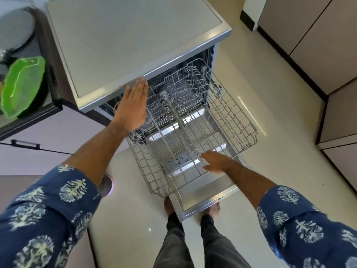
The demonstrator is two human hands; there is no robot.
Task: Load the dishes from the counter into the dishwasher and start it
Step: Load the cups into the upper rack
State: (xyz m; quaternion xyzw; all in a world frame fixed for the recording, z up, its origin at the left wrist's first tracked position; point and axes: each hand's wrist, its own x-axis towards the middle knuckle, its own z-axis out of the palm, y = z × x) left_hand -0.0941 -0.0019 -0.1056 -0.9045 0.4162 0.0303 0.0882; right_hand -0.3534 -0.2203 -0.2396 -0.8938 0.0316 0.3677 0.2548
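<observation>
Wire rack (195, 120) pulled out, one; left hand (133, 105) flat above it; right hand (216, 161) loose, holding nothing

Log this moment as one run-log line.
door open | rack pulled out, empty | left hand flat at dishwasher top edge | right hand open on rack front | green dish on counter

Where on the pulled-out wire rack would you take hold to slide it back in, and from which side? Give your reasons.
Probably the front rim of the wire rack, from the open side above the lowered door. That edge is a bare wire rail nearest the person, and the rack looks set to slide straight back. The right hand is already open beside it; the left hand rests on the dishwasher top.
</observation>
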